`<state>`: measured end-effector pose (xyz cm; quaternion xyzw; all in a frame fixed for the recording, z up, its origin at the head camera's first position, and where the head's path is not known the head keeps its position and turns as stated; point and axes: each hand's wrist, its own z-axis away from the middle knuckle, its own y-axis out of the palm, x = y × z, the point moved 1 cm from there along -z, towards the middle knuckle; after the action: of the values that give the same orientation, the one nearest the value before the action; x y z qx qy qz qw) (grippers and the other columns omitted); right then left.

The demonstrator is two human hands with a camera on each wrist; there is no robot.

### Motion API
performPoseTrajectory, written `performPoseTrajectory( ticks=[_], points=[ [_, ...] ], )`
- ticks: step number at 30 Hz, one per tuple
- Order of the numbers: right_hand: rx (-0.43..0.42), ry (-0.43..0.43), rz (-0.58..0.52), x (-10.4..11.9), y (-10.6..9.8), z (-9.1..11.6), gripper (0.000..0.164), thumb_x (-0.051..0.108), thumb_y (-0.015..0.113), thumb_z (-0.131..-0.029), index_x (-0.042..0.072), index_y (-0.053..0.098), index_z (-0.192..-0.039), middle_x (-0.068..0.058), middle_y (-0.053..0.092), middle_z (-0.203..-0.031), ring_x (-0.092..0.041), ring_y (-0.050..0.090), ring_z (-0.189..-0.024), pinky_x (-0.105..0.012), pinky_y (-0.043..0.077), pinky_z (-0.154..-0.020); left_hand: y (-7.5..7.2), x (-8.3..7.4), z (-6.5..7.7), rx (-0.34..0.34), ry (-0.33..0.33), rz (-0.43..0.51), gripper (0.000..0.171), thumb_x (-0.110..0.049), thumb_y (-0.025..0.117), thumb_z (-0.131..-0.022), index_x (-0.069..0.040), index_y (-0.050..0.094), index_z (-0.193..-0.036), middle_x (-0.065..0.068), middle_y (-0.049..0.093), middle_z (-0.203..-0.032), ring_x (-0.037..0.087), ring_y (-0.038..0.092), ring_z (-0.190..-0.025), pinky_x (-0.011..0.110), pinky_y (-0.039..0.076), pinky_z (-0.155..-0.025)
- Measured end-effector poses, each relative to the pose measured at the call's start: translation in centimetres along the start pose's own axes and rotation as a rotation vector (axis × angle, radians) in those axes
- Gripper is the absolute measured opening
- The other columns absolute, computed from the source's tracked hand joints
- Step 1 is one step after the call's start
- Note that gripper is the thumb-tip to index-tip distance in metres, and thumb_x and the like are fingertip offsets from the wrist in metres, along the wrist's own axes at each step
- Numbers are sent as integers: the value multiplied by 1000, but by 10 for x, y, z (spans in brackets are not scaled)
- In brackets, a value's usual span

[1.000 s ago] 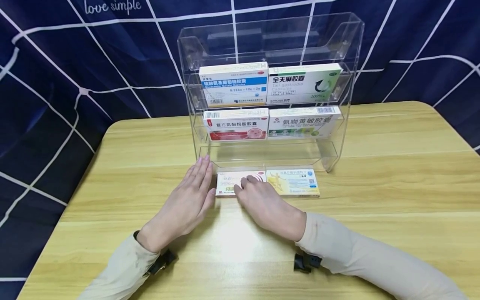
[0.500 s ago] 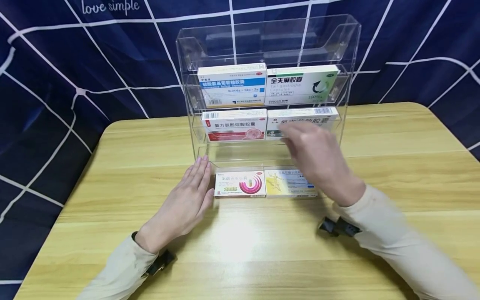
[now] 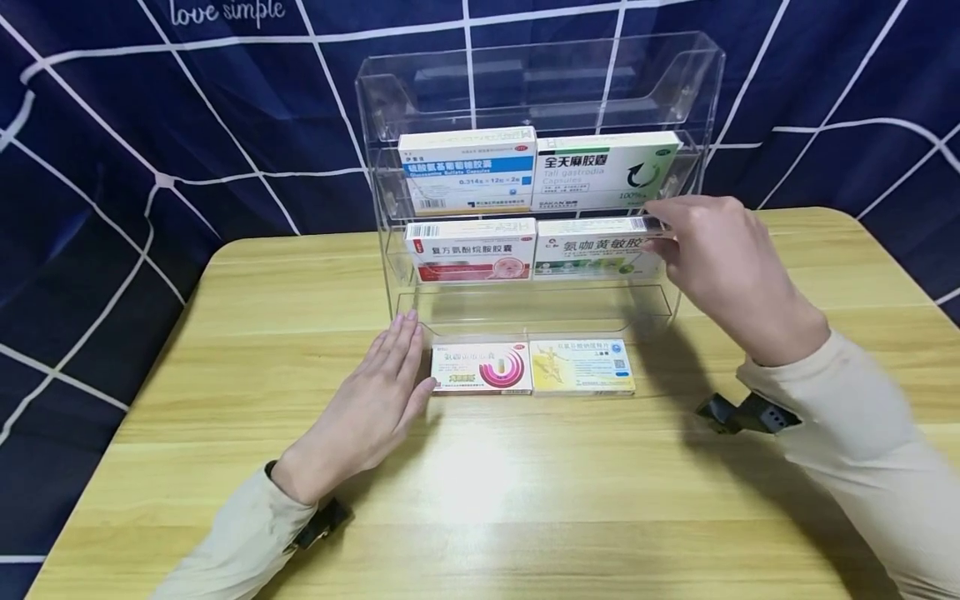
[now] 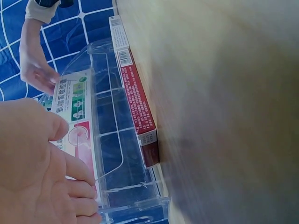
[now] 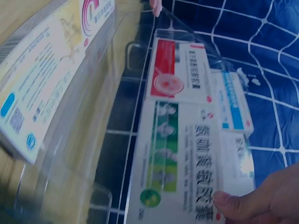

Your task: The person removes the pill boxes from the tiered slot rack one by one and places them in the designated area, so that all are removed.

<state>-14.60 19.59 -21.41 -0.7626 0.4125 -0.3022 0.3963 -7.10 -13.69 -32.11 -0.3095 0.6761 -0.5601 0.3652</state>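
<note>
My right hand (image 3: 738,267) is at the right end of a white and green medicine box (image 3: 585,254) in the middle tier of a clear acrylic rack (image 3: 540,87). In the right wrist view the thumb (image 5: 229,203) lies on the box's front corner, with the other fingers mostly hidden behind it. Flat beside the rack's lower left front corner is my left hand (image 3: 363,408), its fingers straight. Between the hands, a white and pink medicine box (image 3: 480,367) and a yellow and white one (image 3: 583,367) lie side by side in front of the rack.
Left in the middle tier stands a red and white box (image 3: 471,254). Behind, in the tier above, are a blue and white box (image 3: 468,179) and a green and white box (image 3: 607,175). A dark blue checked cloth (image 3: 262,117) hangs behind the wooden table (image 3: 480,517).
My right hand has left the pink and white box, moving up and right to the right end of the white and green box. The left hand stays in place.
</note>
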Motion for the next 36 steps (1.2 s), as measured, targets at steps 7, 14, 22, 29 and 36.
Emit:
performPoseTrajectory(
  ticks=[7, 14, 22, 29, 36],
  points=[
    [76, -23, 2, -7, 1, -3, 14, -14, 61, -82, 0, 64, -81, -16, 65, -74, -35, 63, -68, -53, 48, -57, -1, -1, -1, 29, -5, 9, 65, -37, 29, -105, 10, 17, -149, 26, 7, -157, 34, 3, -146, 44, 10, -120],
    [65, -19, -3, -9, 0, -5, 15, -14, 60, -81, -2, 68, -86, -20, 67, -76, -38, 64, -70, -56, 49, -61, 0, -2, -1, 40, -10, 9, 64, -36, 28, -105, 9, 16, -149, 25, 5, -158, 33, 2, -146, 44, 9, -120],
    [23, -1, -33, -7, -7, -3, 19, -18, 57, -81, -5, 66, -91, -23, 67, -87, -40, 64, -79, -55, 51, -70, 1, -1, -1, 38, -8, -1, 64, -36, 29, -105, 9, 17, -149, 26, 5, -157, 34, 2, -146, 45, 8, -120],
    [-8, 14, -79, 0, -18, 0, 29, -22, 55, -78, -6, 65, -100, -22, 66, -93, -33, 60, -81, -45, 47, -70, 1, -1, 0, 32, -10, -5, 64, -35, 29, -105, 10, 17, -149, 26, 5, -157, 35, 3, -146, 46, 8, -120],
    [-32, 29, -100, 5, -26, 7, 35, -23, 53, -76, -8, 62, -106, -24, 62, -100, -35, 55, -88, -46, 44, -73, 0, -1, 0, 29, -11, 4, 63, -35, 30, -105, 9, 18, -149, 25, 5, -157, 34, 3, -146, 45, 8, -120]
  ],
)
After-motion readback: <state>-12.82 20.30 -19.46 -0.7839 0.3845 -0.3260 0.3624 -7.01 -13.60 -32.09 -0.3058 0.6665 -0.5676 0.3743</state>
